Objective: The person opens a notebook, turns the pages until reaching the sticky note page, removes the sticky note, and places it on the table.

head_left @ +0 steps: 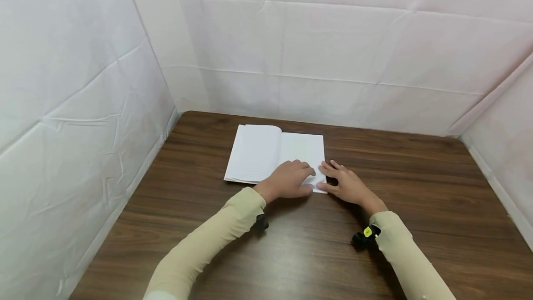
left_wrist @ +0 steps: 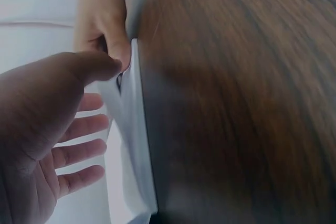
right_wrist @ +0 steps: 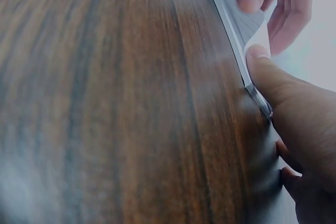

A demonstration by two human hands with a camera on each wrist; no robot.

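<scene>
An open notebook (head_left: 266,152) with white pages lies on the brown wooden table (head_left: 416,207). Both hands meet at its near right corner. My left hand (head_left: 289,179) rests on the right page with its fingers (left_wrist: 79,150) spread and straight, and its thumb (left_wrist: 97,64) touches a slightly lifted page corner (left_wrist: 128,93). My right hand (head_left: 347,184) lies at the notebook's right edge with its fingers straight. The right thumb (right_wrist: 262,69) presses on the same page corner (right_wrist: 247,30) from the table side. The two thumbs almost touch there.
White padded walls (head_left: 83,82) close in the table on the left, back and right. Bare wood (right_wrist: 105,103) stretches to the right of the notebook and in front of it. A small black device sits on each wrist (head_left: 364,237).
</scene>
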